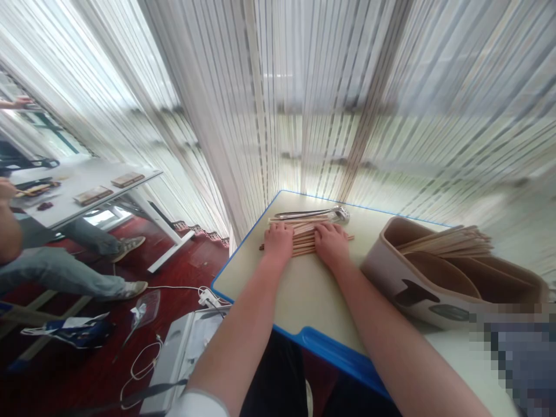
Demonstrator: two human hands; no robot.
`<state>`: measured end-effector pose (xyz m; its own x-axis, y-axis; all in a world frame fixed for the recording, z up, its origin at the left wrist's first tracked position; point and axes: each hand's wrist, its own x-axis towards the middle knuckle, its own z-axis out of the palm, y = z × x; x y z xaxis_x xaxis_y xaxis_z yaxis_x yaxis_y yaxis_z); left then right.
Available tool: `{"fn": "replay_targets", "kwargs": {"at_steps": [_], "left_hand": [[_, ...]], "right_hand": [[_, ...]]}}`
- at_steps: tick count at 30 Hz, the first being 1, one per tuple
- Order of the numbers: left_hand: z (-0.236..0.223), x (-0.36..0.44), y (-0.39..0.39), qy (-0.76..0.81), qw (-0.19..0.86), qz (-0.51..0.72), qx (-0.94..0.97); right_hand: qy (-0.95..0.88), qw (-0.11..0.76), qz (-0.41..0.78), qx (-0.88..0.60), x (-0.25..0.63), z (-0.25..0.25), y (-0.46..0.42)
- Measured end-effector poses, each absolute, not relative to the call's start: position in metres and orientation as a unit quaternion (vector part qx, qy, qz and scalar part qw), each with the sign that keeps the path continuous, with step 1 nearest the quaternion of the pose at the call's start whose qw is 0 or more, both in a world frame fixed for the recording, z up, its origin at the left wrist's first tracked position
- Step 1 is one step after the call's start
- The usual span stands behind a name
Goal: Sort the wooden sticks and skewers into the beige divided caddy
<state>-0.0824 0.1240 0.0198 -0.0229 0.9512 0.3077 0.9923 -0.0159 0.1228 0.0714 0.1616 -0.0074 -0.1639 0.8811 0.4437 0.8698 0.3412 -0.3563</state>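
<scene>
A row of wooden chopsticks (304,238) lies crosswise on the cream table top (304,301), under both of my hands. My left hand (278,238) is palm down with its fingers bent over the left part of the row. Over the right part, my right hand (331,243) is curled in the same way; some stick ends show past it. The undersides of both hands are hidden. Just beyond the sticks lie shiny metal utensils (310,213), one with a rounded, slotted-looking head.
A beige divided holder (412,284) with a bundle of wooden sticks (452,242) stands at right. The table has a blue rim (249,236), with sheer curtains (304,116) behind. At left, a person (65,275) sits by a white table (104,168); cables (145,359) lie on the floor.
</scene>
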Motion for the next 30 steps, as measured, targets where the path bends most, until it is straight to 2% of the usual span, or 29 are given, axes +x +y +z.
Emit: {"fn": "replay_targets", "kwargs": {"at_steps": [5,11,21,30], "left_hand": [[0.018,-0.084,0.121,-0.705,0.072,-0.156,-0.688],[0.018,-0.091,0.119,-0.728,0.075,-0.159,-0.663],[0.014,-0.092,0.12,-0.747,0.079,-0.141,-0.645],[0.018,-0.099,0.124,-0.742,0.074,-0.178,-0.642]], "right_hand": [[-0.76,0.303,0.001,-0.575,0.074,0.0,0.152],[-0.821,0.253,-0.009,-0.512,0.078,0.007,0.132],[-0.818,0.211,0.005,-0.536,0.081,0.009,0.13],[-0.831,0.201,0.038,-0.518,0.081,0.005,0.134]]}}
